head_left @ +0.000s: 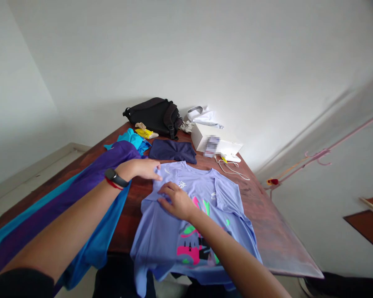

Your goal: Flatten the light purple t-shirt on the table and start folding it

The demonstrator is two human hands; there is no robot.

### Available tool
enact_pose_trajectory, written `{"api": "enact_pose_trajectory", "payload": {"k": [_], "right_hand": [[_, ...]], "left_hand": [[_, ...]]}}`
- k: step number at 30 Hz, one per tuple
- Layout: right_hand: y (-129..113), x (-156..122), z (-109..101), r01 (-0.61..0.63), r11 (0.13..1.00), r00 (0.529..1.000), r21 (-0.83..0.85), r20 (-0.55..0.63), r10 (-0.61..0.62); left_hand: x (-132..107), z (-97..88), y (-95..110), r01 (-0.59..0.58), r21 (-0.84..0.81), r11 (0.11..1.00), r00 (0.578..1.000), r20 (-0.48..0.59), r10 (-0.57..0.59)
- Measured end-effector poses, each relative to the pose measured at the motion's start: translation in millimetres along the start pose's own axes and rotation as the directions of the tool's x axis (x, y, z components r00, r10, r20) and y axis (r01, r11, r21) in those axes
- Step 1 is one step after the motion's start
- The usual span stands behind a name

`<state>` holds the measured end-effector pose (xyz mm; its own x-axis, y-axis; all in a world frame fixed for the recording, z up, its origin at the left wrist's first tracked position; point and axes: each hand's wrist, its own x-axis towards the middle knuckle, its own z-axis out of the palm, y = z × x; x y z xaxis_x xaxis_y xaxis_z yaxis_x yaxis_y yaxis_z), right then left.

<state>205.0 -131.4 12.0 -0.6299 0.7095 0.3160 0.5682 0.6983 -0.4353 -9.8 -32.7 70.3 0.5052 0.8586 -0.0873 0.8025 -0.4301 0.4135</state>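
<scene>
A lavender shirt [164, 225] lies spread on the brown surface [257, 207], neckline pointing away from the person and lower part hanging over the near edge. A pink, green and black print [191, 252] covers much of its front.

The person's left hand [143, 169] is at the shirt's left shoulder area, thumb and fingers apart at the fabric's edge; whether they grip the cloth cannot be told. A black watch [116, 178] and a red string [113, 184] circle that wrist. The right hand [178, 203] is over the upper front of the shirt, its fingers spread and slightly bent, with no cloth visibly pinched between them.

Left of the shirt, a purple garment [81, 190] lies lengthwise over a blue one [108, 231], partly behind the left forearm. Beyond the shirt is a folded dark cloth [172, 150], with a turquoise cloth [131, 137] and a yellow item [144, 133] to its left. A black bag [149, 116] rests farther back, near the wall. A white box [199, 138] stands to the right of the bag, and a white cable [228, 167] curls just beyond the shirt's collar.
</scene>
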Motion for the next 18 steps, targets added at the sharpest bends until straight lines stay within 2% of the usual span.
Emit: {"api": "enact_pose_trajectory", "payload": {"k": [1, 2, 3, 5, 7, 9, 12, 15, 18], "right_hand": [[6, 4, -5, -0.022, 1.0, 0.999, 0.021, -0.031, 0.022], [12, 11, -11, -0.055, 0.998, 0.996, 0.035, -0.064, 0.057], [19, 21, -16, -0.098, 0.994, 0.991, 0.04, -0.091, 0.101], [32, 47, -24, -0.216, 0.976, 0.971, 0.021, -0.102, 0.217], [44, 78, -27, -0.336, 0.94, 0.942, -0.062, -0.006, 0.337], [53, 110, -24, -0.368, 0.926, 0.927, -0.083, 0.049, 0.373], [60, 147, -14, -0.416, 0.902, 0.893, -0.116, 0.132, 0.429], [62, 169, -4, -0.447, 0.881, 0.854, -0.157, 0.219, 0.472], [63, 180, 4, -0.46, 0.867, 0.821, -0.191, 0.28, 0.497]], "left_hand": [[-13, 1.7, 8, 0.001, 0.046, 0.999, 0.996, 0.091, -0.005], [-27, 6.1, 17, 0.017, 0.094, 0.995, 0.993, 0.117, -0.028], [-40, 12.8, 25, 0.047, 0.13, 0.99, 0.993, 0.106, -0.061], [-63, 30.9, 37, 0.094, 0.126, 0.988, 0.996, -0.006, -0.094], [-78, 49.8, 44, 0.132, 0.122, 0.984, 0.99, -0.06, -0.126], [-86, 64.2, 45, 0.171, 0.113, 0.979, 0.982, -0.103, -0.159], [-89, 75.6, 45, 0.211, 0.085, 0.974, 0.97, -0.14, -0.198], [-91, 81.3, 45, 0.222, 0.067, 0.973, 0.967, -0.139, -0.211], [-93, 87.1, 41, 0.225, 0.04, 0.973, 0.965, -0.147, -0.217]]}}
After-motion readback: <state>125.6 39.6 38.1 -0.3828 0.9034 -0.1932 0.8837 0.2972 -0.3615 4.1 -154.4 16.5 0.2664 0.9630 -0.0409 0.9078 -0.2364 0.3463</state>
